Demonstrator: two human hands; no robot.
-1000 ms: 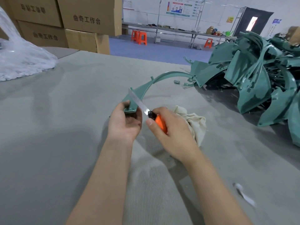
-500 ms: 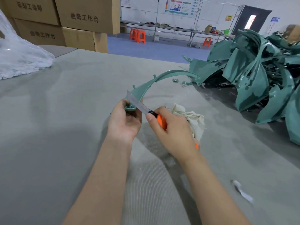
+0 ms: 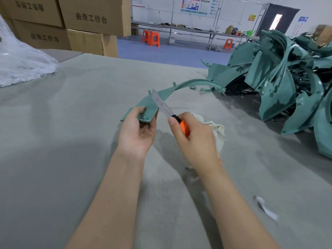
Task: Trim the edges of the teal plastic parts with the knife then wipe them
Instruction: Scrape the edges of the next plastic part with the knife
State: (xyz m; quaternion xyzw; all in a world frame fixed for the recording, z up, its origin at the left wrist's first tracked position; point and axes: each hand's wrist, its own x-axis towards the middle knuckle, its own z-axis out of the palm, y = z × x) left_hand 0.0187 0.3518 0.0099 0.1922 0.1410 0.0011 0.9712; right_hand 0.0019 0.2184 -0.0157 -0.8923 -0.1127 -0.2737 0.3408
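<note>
A long curved teal plastic part point(image 3: 179, 87) arcs over the grey table. My left hand point(image 3: 137, 130) grips its flat near end from below, thumb on the left edge. My right hand point(image 3: 194, 139) holds an orange-handled knife point(image 3: 184, 128), and the long steel blade point(image 3: 161, 105) lies against the part's right edge just above my left hand. An off-white cloth point(image 3: 214, 126) lies crumpled on the table behind my right hand, partly hidden by it.
A big heap of teal plastic parts point(image 3: 280, 78) fills the right side of the grey felt table point(image 3: 71, 123). Clear plastic wrap point(image 3: 19, 65) lies at the far left, stacked cardboard boxes point(image 3: 80, 26) behind it. A white scrap point(image 3: 265, 209) lies near right.
The blade has slid up along the part's right edge. My left hand has shifted its hold, so more of the part's flat end shows.
</note>
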